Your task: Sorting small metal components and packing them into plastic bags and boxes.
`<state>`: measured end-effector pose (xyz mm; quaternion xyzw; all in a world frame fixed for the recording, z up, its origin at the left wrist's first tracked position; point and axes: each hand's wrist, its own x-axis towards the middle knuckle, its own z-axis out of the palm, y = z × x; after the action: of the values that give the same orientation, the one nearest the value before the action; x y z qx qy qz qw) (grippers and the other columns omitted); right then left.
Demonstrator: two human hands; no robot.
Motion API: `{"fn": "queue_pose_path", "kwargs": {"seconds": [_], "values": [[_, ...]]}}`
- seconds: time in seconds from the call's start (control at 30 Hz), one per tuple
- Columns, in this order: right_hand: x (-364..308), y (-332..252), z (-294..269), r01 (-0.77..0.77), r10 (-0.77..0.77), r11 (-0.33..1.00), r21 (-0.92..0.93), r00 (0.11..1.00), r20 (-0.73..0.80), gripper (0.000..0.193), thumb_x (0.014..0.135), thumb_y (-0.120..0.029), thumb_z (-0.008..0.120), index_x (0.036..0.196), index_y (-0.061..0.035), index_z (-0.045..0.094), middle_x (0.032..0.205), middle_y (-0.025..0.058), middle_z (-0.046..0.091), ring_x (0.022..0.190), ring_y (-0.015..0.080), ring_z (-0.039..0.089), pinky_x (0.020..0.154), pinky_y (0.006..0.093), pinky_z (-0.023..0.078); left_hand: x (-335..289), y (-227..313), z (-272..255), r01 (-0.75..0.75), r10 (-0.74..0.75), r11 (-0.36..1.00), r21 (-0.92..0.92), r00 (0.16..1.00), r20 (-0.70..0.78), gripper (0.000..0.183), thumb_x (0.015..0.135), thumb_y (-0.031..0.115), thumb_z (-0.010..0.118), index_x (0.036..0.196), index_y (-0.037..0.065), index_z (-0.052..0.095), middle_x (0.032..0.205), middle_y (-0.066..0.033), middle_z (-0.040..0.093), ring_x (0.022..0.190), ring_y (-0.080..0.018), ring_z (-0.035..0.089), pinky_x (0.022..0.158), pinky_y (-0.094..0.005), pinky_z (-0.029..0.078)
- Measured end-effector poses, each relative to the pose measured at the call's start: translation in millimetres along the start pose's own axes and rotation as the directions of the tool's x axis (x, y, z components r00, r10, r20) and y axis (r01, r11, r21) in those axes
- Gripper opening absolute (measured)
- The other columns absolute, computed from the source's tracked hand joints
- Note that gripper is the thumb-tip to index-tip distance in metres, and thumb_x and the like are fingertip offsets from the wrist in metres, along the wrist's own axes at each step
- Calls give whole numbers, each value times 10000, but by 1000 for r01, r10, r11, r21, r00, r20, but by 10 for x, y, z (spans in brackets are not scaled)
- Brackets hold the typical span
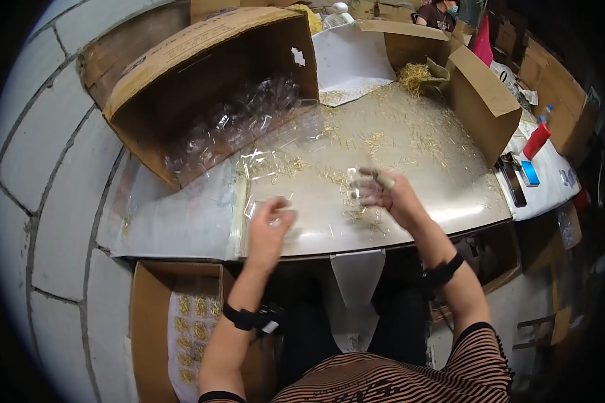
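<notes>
My left hand (270,227) is over the near left part of the pale worktop (316,232), its fingers curled toward the thumb. Anything between them is too blurred to make out. Close to it lie small clear plastic boxes (259,164). To the right my right hand (391,193) hovers over the worktop, smeared by motion, fingers apart and pointing left. One of its fingers wears a pale covering. Beneath and around it are scattered thin gold-coloured metal pins (375,141), too small to name more exactly.
A large tipped carton (212,64) full of clear plastic boxes stands at the left. Cardboard flaps (480,94) wall the right side, near a heap of gold pins (415,77). Below the table edge, an open carton (148,316) holds filled clear boxes. Another person (438,15) sits far back.
</notes>
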<state>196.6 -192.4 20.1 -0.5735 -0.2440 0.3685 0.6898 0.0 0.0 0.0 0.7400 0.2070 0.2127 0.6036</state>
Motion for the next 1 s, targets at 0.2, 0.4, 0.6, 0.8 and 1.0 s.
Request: {"fn": "queue_pose_path", "kwargs": {"seconds": [0.2,0.4,0.6,0.8,1.0], "values": [[-629,472,144,-327,208,891,316,911,355,600,952,-448,306,1152,87,490,967,236,627,768,223,637,674,287,525,-213,44,624,51,36,907,-419,980,197,483,839,140,636,1239,-42,437,1221,-145,506,1065,-189,536,846,-277,465],[-847,347,379,-273,357,848,-455,927,110,497,917,-393,421,982,64,607,811,189,659,704,267,640,669,317,518,-725,-42,498,337,-144,872,-355,869,473,219,893,103,534,1070,-22,562,1074,-157,610,908,-208,632,659,-271,550],[-156,486,-446,-87,-464,449,-889,828,-315,537,924,-364,425,1348,-41,360,1376,253,337,1284,361,323,1061,390,270,-1422,-618,270,430,-449,752,-501,889,89,109,867,68,558,933,-17,570,1006,-199,634,811,-267,668,604,-266,544],[227,660,94,129,-190,-21,-991,973,130,578,938,-376,343,1398,-41,242,1463,169,210,1360,308,185,1108,420,164,-2144,-1201,470,612,-483,772,-169,738,471,108,801,58,643,871,-24,651,975,-154,653,787,-184,648,638,-255,525],[148,702,-111,58,-250,0,-998,967,56,538,925,-308,392,1369,-18,299,1453,171,239,1352,311,207,1096,416,200,-2268,-1100,383,746,-137,575,-336,492,859,212,788,49,658,986,-28,648,1177,-216,556,1035,-264,587,847,-319,502]]}}
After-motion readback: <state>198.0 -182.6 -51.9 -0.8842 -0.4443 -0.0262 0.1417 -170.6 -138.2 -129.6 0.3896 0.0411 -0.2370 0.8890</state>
